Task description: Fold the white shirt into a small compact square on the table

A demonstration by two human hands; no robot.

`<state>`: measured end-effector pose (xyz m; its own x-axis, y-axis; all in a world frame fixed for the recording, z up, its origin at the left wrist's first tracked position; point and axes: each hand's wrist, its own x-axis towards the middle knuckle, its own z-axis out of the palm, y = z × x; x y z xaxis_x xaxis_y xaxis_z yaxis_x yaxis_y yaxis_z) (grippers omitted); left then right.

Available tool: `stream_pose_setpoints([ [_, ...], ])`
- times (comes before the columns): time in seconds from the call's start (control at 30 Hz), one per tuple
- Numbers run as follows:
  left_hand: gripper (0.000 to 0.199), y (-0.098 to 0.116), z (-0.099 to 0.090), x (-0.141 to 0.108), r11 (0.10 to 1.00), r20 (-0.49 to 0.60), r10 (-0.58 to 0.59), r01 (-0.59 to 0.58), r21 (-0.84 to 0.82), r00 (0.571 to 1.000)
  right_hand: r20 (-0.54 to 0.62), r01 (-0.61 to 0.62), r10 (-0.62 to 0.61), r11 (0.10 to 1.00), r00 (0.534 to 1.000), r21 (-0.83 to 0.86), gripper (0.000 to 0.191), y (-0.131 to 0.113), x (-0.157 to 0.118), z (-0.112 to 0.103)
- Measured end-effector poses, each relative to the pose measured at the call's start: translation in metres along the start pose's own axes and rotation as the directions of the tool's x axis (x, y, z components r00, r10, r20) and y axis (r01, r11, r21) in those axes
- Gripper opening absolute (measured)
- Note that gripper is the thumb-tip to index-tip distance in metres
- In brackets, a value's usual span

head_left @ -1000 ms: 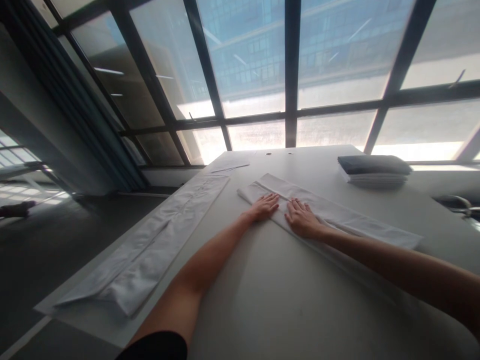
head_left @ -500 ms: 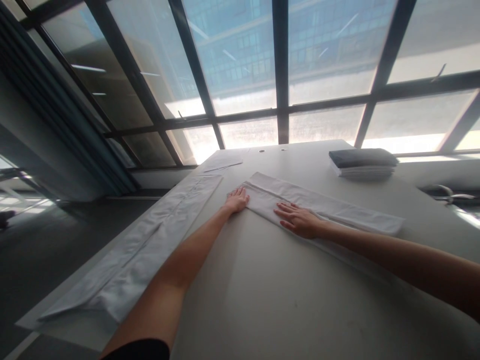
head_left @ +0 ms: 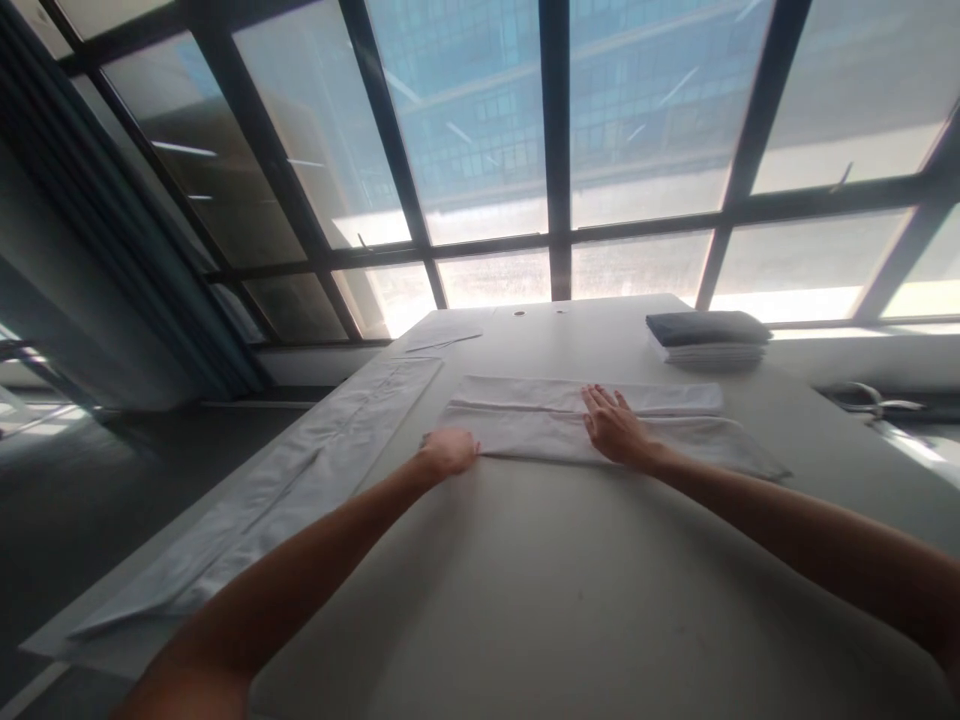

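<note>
A white cloth (head_left: 525,425), folded into a long strip with a seam line along its middle, lies crosswise on the pale table (head_left: 510,600). My left hand (head_left: 451,452) is closed at the strip's near left corner, its fingers curled round the edge and partly hidden. Flat on top of the strip, right of its middle, rests my right hand (head_left: 619,430) with fingers stretched out. The cloth's right end is uneven, one layer reaching farther than the other. To the left, a second long white cloth (head_left: 300,480) with wrinkles lies along the table's edge.
A stack of folded cloths (head_left: 709,338), dark on top and white below, stands at the back right. Thin white sheets (head_left: 439,338) lie at the back left. Beyond the table are large windows (head_left: 457,130) and a dark curtain (head_left: 142,240).
The white strip has turned from slanting to nearly level across the table. My left hand has come nearer and its fingers have curled at the corner. The right hand stays flat on the cloth.
</note>
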<state>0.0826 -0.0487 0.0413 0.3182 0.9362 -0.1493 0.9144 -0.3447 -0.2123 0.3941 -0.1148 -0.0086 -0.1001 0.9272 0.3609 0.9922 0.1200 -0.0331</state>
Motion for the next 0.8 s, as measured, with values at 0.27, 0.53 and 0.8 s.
stream_pose_setpoints([
  [0.27, 0.05, 0.113, -0.005, 0.046, 0.821, -0.37, 0.499, -0.564, -0.09, 0.784, 0.24, -0.165, 0.153, 0.986, 0.959, 0.034, 0.062, 0.006, 0.02, 0.018],
  [0.53, 0.061, 0.113, 0.02, 0.086, 0.773, -0.24, 0.541, -0.589, -0.238, 0.806, 0.198, -0.244, 0.234, 0.969, 0.952, 0.031, 0.063, 0.027, 0.02, 0.029],
  [0.8, 0.06, 0.005, 0.026, 0.115, 0.954, -0.146, 0.148, -0.18, -0.238, 0.978, 0.165, -0.32, 0.312, 0.947, 0.936, 0.021, 0.061, 0.044, 0.02, 0.036],
])
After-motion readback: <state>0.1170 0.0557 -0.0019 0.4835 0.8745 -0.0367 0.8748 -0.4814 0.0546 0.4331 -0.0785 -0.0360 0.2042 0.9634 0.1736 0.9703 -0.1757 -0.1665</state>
